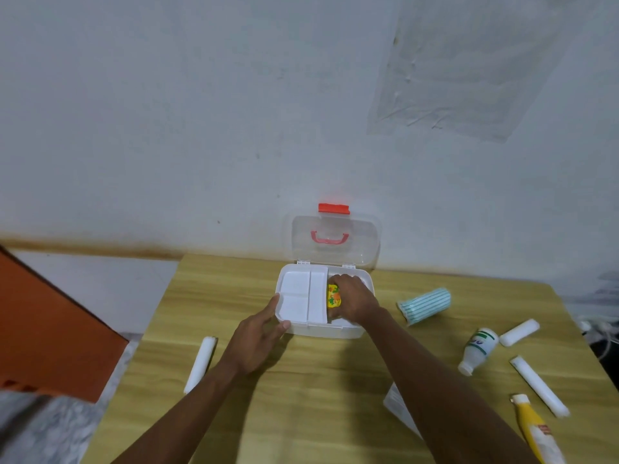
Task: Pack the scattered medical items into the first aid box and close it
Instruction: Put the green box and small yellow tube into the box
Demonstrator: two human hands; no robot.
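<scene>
Inside the box (335, 331), grips a yellow pack (334, 296) with the right hand (353, 298); touches the near-left corner with the left hand (258, 339), fingers straight.

left hand (258, 339) touches box (330, 331) | right hand (351, 296) holds yellow pack (333, 296) inside

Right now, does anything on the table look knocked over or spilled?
The white bottle lies on its side, right of the first aid box, and the striped roll lies tipped over nearer the box. Nothing looks spilled or broken. The right hand grips a yellow packet inside the box.
</scene>
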